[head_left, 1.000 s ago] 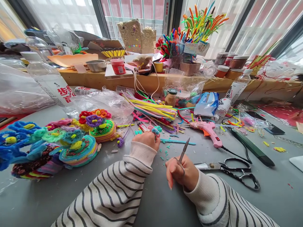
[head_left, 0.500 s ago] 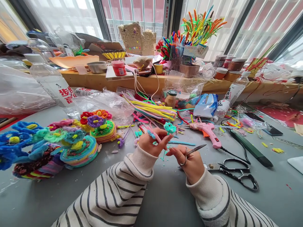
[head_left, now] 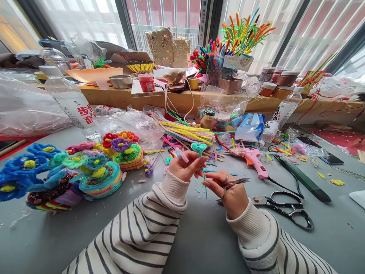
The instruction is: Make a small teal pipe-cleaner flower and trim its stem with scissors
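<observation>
We work at a grey table (head_left: 205, 243), with a shelf (head_left: 134, 100) along its far side. On the shelf, a brown pot (head_left: 229, 86) stands beneath a tall bunch of bright fuzzy stems (head_left: 245, 36). At our left a clear bottle (head_left: 72, 104) leans; we cannot tell how full it is. Three coiled bases (head_left: 104, 187) on the table bear fuzzy flowers. An orange dish (head_left: 95, 75) has green bits showing above its rim. Our left hand (head_left: 185, 165) has thumb and fingers clamped on a stem just under its bloom. Our right hand (head_left: 230, 192) holds scissors, a loop round one finger, its thumb and forefinger tips slightly apart beside the lower stem; whether they touch it we cannot tell. The metal bowl (head_left: 120, 82) hides its contents. A lidded jar (head_left: 207, 120) holds something brown. The scissors (head_left: 236, 182) point rightward. The turquoise flower (head_left: 198, 147) stands upright between our hands, above the table.
</observation>
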{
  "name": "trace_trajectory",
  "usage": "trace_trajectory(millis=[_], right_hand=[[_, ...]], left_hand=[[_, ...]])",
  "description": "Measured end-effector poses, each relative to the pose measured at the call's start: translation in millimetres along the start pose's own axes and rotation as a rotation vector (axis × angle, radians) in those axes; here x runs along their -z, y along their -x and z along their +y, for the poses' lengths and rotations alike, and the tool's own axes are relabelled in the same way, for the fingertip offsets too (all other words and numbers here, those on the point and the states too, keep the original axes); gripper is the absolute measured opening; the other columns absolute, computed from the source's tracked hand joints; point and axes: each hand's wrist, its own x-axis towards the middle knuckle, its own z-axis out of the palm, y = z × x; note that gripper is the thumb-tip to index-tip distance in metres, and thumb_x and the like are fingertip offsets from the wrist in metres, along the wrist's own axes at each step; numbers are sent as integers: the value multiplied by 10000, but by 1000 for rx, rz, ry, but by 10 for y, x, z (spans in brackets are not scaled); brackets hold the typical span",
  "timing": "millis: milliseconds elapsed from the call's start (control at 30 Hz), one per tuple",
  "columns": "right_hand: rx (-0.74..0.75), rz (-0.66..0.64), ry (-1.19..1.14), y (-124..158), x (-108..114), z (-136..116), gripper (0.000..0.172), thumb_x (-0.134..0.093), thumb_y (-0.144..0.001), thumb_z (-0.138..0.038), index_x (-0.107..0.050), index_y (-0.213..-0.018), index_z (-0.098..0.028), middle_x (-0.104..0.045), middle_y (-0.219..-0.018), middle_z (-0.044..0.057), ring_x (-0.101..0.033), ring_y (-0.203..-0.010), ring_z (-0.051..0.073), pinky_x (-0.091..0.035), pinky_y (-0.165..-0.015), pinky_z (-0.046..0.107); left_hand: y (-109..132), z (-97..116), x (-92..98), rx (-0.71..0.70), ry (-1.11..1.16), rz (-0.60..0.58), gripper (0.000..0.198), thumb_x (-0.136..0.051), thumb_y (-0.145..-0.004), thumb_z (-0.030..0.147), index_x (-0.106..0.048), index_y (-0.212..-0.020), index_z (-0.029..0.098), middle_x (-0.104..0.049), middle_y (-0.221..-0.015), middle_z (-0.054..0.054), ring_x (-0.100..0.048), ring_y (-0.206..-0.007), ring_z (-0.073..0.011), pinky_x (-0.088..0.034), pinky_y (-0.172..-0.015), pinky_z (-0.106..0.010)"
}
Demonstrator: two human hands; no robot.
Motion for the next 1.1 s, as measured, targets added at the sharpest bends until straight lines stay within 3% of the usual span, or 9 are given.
trace_trajectory(millis=[233,400,533,700,867,1100], right_hand=[[-111,-106,-46,-28,-5,10,183,-563,-689,-276,-594,-581,-132,-400,-493,-26,-363,-487,82,-316,-479,224],[-70,-133,-84,-17,5,-62,192,-516,-732,-261,-632,-649,-133,-410,-518,-24,-373,-493,75,-312,-500,220],[-71,-159,-107,9,0,-80,212,-501,-743,-270,-637,-651,-136,-406,-510,-24,-373,-488,74,-309,-493,217],[-95,-122,-127,9,1,-67,219,-502,-739,-281,-632,-643,-133,-414,-512,-24,-355,-462,65,-304,-477,216],[-146,-123,-186,9,-6,-57,244,-487,-747,-314,-622,-666,-128,-443,-537,-16,-348,-449,60,-289,-448,212],[-100,-147,-118,-1,19,-106,246,-491,-746,-309,-627,-636,-135,-436,-538,-12,-329,-439,58,-278,-444,213]], left_hand=[[-7,-19,-10,132,18,-137,180,-655,-541,261,-601,-626,112,-558,-445,14,-494,-406,-80,-395,-430,-206],[-20,-13,2,168,-50,-136,160,-667,-525,257,-595,-546,116,-585,-503,-3,-506,-489,-84,-409,-500,-208],[-81,-36,49,234,30,-110,196,-670,-518,288,-578,-558,118,-575,-496,10,-490,-445,-61,-410,-475,-194],[-109,-62,50,367,174,-87,280,-700,-461,302,-551,-613,121,-592,-524,8,-554,-489,-91,-438,-480,-196],[-77,-74,30,396,197,-215,240,-695,-481,279,-550,-586,120,-596,-519,6,-551,-504,-81,-424,-488,-181],[-141,-112,100,409,183,-263,254,-709,-433,330,-585,-532,132,-560,-460,27,-487,-445,-39,-400,-471,-159]])
